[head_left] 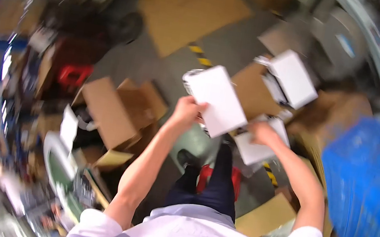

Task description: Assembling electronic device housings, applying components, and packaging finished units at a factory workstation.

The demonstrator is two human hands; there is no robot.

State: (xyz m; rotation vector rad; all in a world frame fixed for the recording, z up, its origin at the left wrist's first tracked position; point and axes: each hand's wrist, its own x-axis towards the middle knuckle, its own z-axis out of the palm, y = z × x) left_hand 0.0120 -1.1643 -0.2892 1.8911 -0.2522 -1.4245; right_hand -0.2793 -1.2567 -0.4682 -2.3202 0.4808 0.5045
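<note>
My left hand (pixel 188 112) grips the near left edge of a flat white rectangular piece (pixel 217 100), thumb on its top face. The piece is held tilted in front of me, with something thin and pale looped at its far left corner. My right hand (pixel 264 133) is close to its near right corner, over a second white piece (pixel 256 147) lower down. Motion smears the right fingers, so I cannot tell whether they touch either piece. A third white piece (pixel 294 80), with a dark edge, lies farther right by a brown cardboard surface (pixel 257 92).
An opened cardboard box (pixel 110 113) stands to the left. Flat cardboard (pixel 195 9) lies on the far floor beside yellow-and-black tape (pixel 200 54). Blue plastic sheeting (pixel 365 183) covers something at the right. Something red (pixel 234 183) is near my legs. A green-and-white bin (pixel 58 167) sits at lower left.
</note>
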